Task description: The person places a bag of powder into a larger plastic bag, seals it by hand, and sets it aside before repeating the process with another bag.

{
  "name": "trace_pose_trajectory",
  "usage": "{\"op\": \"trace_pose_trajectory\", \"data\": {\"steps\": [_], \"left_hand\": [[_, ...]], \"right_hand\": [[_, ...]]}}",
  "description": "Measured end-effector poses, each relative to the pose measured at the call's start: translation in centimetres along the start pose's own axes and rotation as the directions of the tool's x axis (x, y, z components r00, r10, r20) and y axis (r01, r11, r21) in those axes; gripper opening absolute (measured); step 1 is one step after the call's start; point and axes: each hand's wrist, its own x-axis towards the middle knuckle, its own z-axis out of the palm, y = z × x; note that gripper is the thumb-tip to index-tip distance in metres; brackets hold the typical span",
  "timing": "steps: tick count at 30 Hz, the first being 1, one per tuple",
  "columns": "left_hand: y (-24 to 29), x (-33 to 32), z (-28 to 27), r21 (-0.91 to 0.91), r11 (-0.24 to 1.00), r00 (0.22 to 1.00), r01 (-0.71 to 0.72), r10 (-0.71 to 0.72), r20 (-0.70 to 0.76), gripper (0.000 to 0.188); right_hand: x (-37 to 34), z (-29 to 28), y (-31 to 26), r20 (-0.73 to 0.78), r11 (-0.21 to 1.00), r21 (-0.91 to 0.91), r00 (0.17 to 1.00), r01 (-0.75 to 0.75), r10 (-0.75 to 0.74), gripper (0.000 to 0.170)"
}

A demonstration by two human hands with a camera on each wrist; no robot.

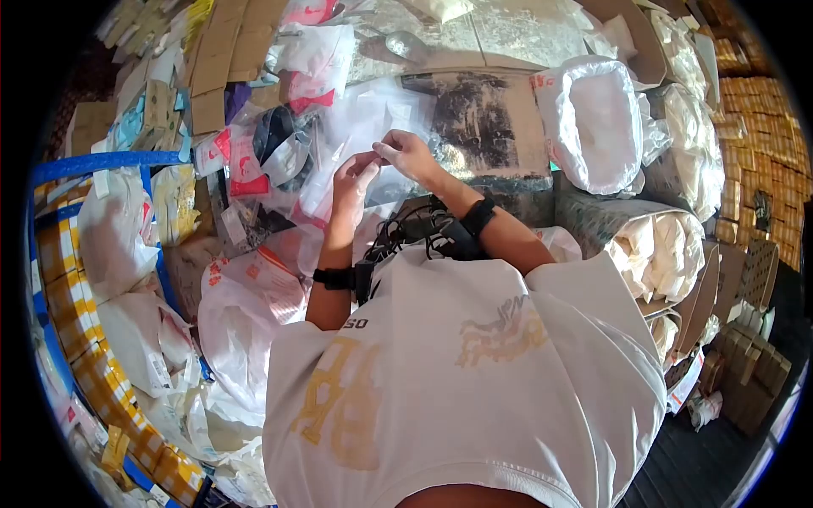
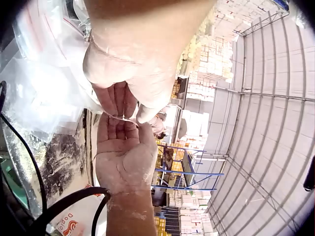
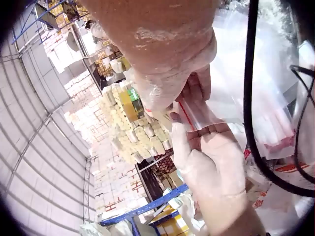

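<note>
Between my two hands is a small clear zip bag [image 3: 201, 114] with a red line along its closure, best seen in the right wrist view. My left hand [image 1: 350, 188] pinches one side of it, thumb against the fingers. On the other side my right hand [image 1: 408, 156] pinches it as well, so the fingertips of both hands nearly meet. White powder coats the skin of both hands. Below them lies a spread of clear plastic bags [image 1: 385, 110]. In the head view the hands mostly hide the zip bag.
A bin lined with a white bag [image 1: 566, 127] stands at the right, past a dark powder-stained board [image 1: 487, 118]. A metal scoop [image 1: 406, 46] lies at the back. Red-and-white packets [image 1: 246, 165] sit to the left, near a blue frame [image 1: 110, 162]. Black cables [image 3: 251, 98] hang by the wrists.
</note>
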Motion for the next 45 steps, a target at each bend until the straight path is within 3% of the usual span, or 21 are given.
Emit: {"op": "trace_pose_trajectory", "data": {"steps": [2, 5, 8, 24, 33, 39, 45], "left_hand": [[-0.3, 0.3, -0.6, 0.034, 0.999, 1.0, 0.022, -0.022, 0.005, 0.02], [0.2, 0.1, -0.5, 0.095, 0.995, 0.999, 0.021, -0.024, 0.024, 0.021], [0.8, -0.2, 0.1, 0.054, 0.999, 1.0, -0.001, -0.001, 0.03, 0.023], [1.4, -0.4, -1.3, 0.046, 0.998, 0.992, -0.032, 0.026, 0.121, 0.027], [1.6, -0.7, -1.3, 0.024, 0.999, 0.997, -0.027, 0.025, 0.067, 0.03], [1.7, -0.6, -1.9, 0.004, 1.0, 0.994, -0.021, 0.021, 0.107, 0.029], [1.9, -0.5, -1.6, 0.036, 0.999, 0.999, -0.016, 0.014, 0.037, 0.028]], "right_hand": [[0.2, 0.2, 0.4, -0.011, 0.998, 0.055, 1.0, 0.0, 0.0, 0.027], [0.1, 0.1, 0.2, -0.028, 0.994, -0.1, 0.999, 0.043, -0.046, 0.027], [0.3, 0.3, 0.6, -0.028, 0.999, 0.013, 0.999, 0.036, -0.035, 0.027], [0.2, 0.6, -0.4, 0.023, 0.988, 0.121, 0.995, 0.096, -0.1, 0.023], [0.2, 1.0, -0.6, 0.029, 0.99, 0.096, 0.994, 0.105, -0.109, 0.022], [0.2, 1.1, -1.1, 0.021, 0.993, 0.069, 0.995, 0.1, -0.102, 0.022], [0.6, 1.3, -0.5, 0.027, 0.993, 0.031, 0.993, 0.114, -0.115, 0.023]]}}
